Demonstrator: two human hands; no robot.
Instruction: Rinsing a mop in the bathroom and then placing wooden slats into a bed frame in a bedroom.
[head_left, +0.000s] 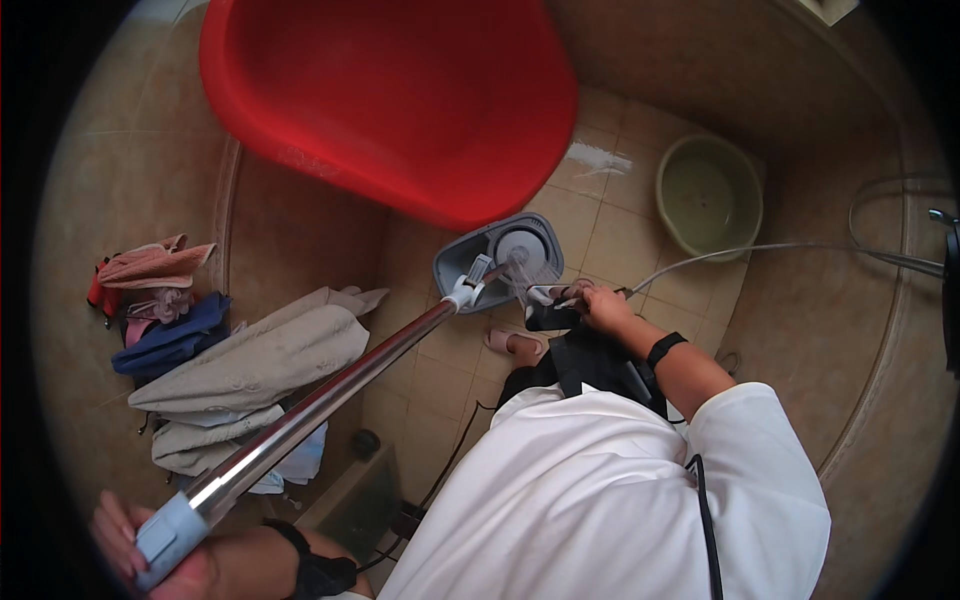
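Observation:
My left hand (pixel 122 545) is wrapped round the light blue grip (pixel 168 540) of a mop with a shiny metal pole (pixel 330 395). The pole slants up and right to a white joint (pixel 468 288) above a grey two-part bucket (pixel 447 262). Below the joint, the mop's lower end reaches into the bucket's round compartment, partly veiled by spray. Close to the bucket's near right edge, my right hand (pixel 608 306) grips a shower head (pixel 552 310). Water streams from it towards the lower end of the mop. My right fingers are partly hidden.
A large red tub (pixel 390 110) stands beyond the bucket. A pale green basin (pixel 668 195) sits on the tiled floor (pixel 625 235) at the right. The shower hose (pixel 740 250) runs to the right wall. Towels (pixel 255 355) and cloths (pixel 170 330) hang at the left.

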